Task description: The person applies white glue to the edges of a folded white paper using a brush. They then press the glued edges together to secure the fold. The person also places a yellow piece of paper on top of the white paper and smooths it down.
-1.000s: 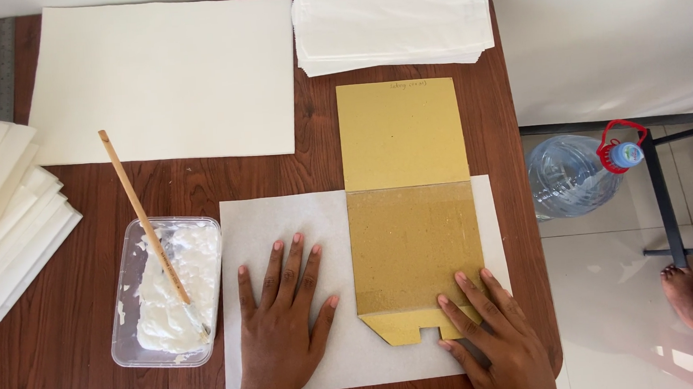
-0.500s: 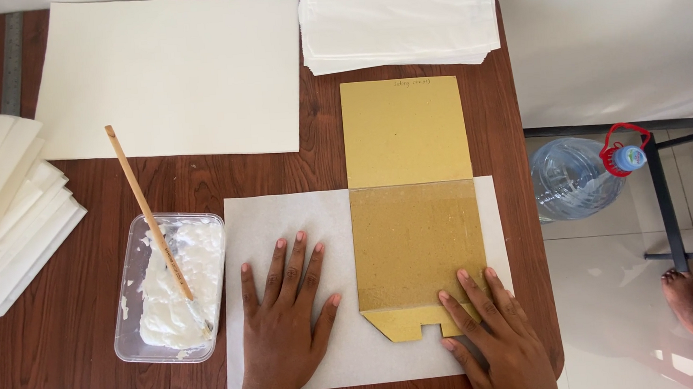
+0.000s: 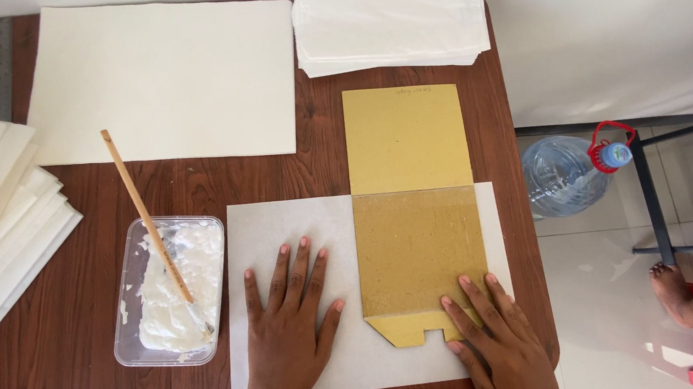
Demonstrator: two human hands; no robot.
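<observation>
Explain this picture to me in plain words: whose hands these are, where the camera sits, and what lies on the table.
The camera sits on a person's head, looking down at a brown table. The left hand lies flat on a grey sheet. The right hand presses the lower corner of a yellow card template laid over that sheet. Neither hand grips anything. Beside the left hand stands a plastic tub of white paste with a wooden stick in it. White paper stacks lie around. A water bottle stands on the floor.
</observation>
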